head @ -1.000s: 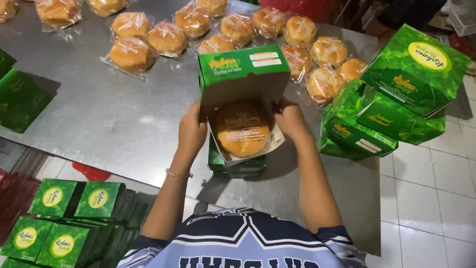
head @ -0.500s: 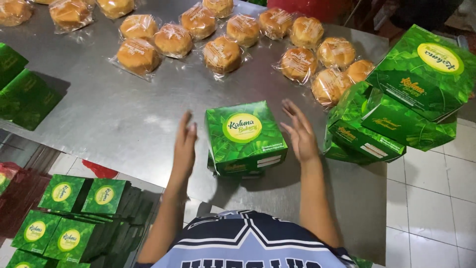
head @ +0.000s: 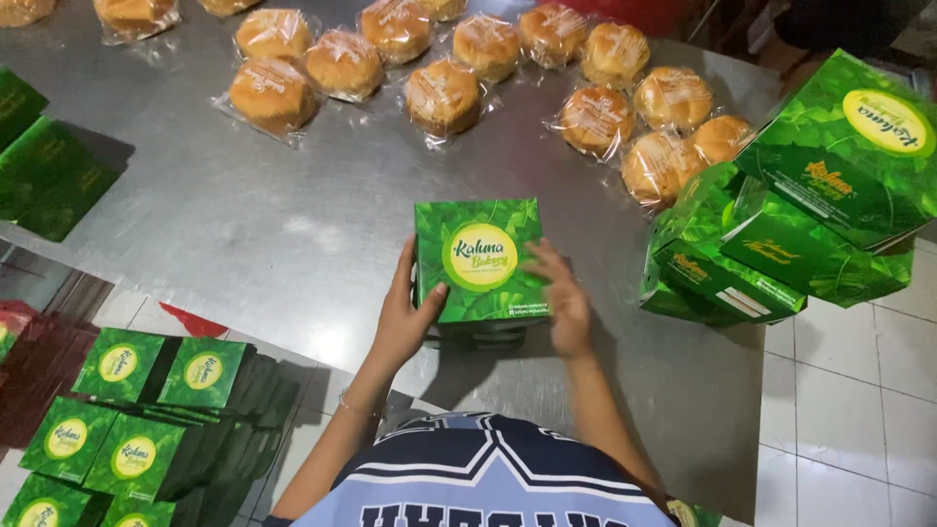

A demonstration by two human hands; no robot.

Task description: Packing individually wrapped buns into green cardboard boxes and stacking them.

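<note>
The green box (head: 480, 259) sits closed on the steel table (head: 244, 234), directly between my hands and in front of my chest. My left hand (head: 405, 317) cups its left side, thumb over the lid edge; my right hand (head: 561, 303) lies open and flat against its right edge, gripping nothing. Under the box something dark shows, too shadowed to make out. The wrapped buns (head: 444, 96) lie beyond the box.

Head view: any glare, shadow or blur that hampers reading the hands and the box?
Head view: soft glare on the steel table left of the closed green box; the box casts a shadow toward the person; the right hand looks slightly smeared, the left hand sharper; the stacked boxes at right appear stretched near the frame edge.
</note>
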